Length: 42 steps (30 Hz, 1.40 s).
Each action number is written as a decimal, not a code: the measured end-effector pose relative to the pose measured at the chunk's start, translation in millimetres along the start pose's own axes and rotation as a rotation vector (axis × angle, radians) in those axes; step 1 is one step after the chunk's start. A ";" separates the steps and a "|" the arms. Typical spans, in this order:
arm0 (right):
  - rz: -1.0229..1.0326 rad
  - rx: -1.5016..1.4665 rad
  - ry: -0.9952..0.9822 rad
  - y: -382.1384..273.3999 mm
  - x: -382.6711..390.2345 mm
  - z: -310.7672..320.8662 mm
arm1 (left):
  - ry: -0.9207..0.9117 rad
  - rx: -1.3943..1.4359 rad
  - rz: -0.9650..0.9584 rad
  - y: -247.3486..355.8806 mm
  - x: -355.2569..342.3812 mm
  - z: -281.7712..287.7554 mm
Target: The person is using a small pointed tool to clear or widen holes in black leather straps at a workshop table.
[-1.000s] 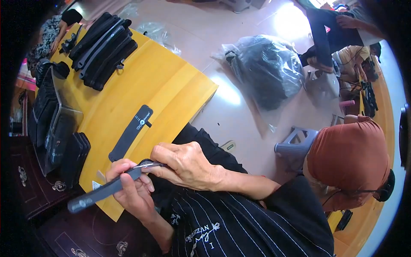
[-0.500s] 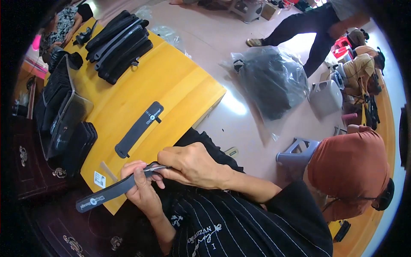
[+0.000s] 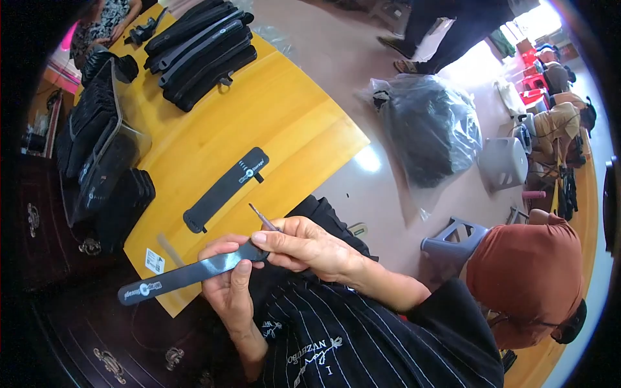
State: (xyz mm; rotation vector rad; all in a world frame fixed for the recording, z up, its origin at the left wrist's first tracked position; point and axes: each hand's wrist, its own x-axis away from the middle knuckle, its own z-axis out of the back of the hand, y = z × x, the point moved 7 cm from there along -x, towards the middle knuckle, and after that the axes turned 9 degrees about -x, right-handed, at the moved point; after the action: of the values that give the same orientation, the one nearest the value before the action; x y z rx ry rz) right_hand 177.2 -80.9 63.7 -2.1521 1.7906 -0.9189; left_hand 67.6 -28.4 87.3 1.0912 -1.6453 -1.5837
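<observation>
- Table (image 3: 310,129): yellow, wood-grained, running from the upper left to the centre of the frame.
- Co-worker (image 3: 530,278) in a rust-brown top, seated at the lower right.
- Clear plastic bag (image 3: 430,132), on the floor at the upper right of centre; its contents seem to be dark cloth, though glare makes this uncertain.
- Clear bin (image 3: 134,143), left side of the frame, filled with black pieces.
- Blue-grey stool (image 3: 453,242), right of centre, just beside the co-worker.
- Stack of black straps (image 3: 200,55), upper left, lying on the table.
- Held strap (image 3: 181,275): dark, with pale print near its rounded free end, raised slantwise across the lower left of the frame.
- Second strap (image 3: 226,189), left of centre, flat on the table, apart from both hands.
- Right hand (image 3: 314,249), centre: thumb pressed on the right end of the held strap, curled fingers gripping the tool.
- Left hand (image 3: 226,284), lower left of centre: grasping the held strap, thumb in front, fingers behind.
- Slim pointed tool (image 3: 264,218), centre, jutting from the right hand toward the upper left, its tip clear of the held strap.
- White label (image 3: 154,260), lower left, on the table.
</observation>
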 end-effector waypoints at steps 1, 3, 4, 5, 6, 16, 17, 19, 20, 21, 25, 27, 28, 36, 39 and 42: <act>-0.042 -0.084 -0.016 2.5 -1.3 1.3 | 0.009 0.004 0.028 -4.0 -1.1 0.4; -0.143 -0.244 -0.013 5.0 -2.5 1.8 | 0.017 0.006 0.056 -7.0 -3.9 -1.8; -0.183 -0.336 0.050 9.8 -2.4 5.9 | 0.021 -0.046 0.075 -7.8 -5.5 -4.4; -0.223 -0.426 0.112 14.5 -2.4 10.5 | 0.026 -0.098 0.094 -9.0 -7.0 -5.3; -0.163 -0.373 0.032 10.7 -5.8 12.6 | 0.025 -0.111 0.071 -9.0 -8.5 -5.8; 0.407 0.954 0.206 -45.4 -1.8 7.8 | 0.030 -0.055 0.128 -10.1 -16.4 3.2; 0.407 0.953 0.205 -45.6 -2.7 9.0 | 0.026 0.017 0.135 -11.8 -16.5 5.0; 0.638 1.062 0.111 -53.4 0.2 -5.3 | 0.026 0.086 0.142 -16.2 -16.8 8.3; 0.566 1.090 0.093 -53.5 0.4 -7.7 | 0.053 0.071 0.130 -17.7 -17.1 11.3; 0.567 1.088 0.095 -52.8 -0.7 -7.1 | 0.076 0.057 0.117 -17.6 -18.1 13.4; 0.558 1.021 0.097 -48.2 -4.8 -5.8 | 0.070 0.082 0.147 -17.6 -19.9 16.3; 0.532 0.970 0.087 -46.2 -7.2 -5.0 | 0.059 0.059 0.117 -16.1 -21.6 16.9; 0.510 0.956 0.078 -44.1 -8.7 -3.6 | 0.061 0.059 0.117 -17.3 -20.9 17.6; 0.058 0.179 0.073 -18.5 -17.0 13.9 | 0.081 -0.074 0.037 -9.8 -21.3 4.7; 0.144 0.239 0.068 -19.3 -15.3 15.9 | 0.067 -0.009 0.037 -12.9 -21.5 1.4; 0.161 0.332 0.122 -16.9 -15.1 20.4 | 0.086 -0.021 0.036 -17.2 -19.6 2.1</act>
State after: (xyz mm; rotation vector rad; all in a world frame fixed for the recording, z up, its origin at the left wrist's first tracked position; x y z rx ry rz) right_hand 201.5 -67.3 51.3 -1.7574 1.6919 -1.2285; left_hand 77.9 -9.5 72.5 1.0979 -1.5797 -1.5068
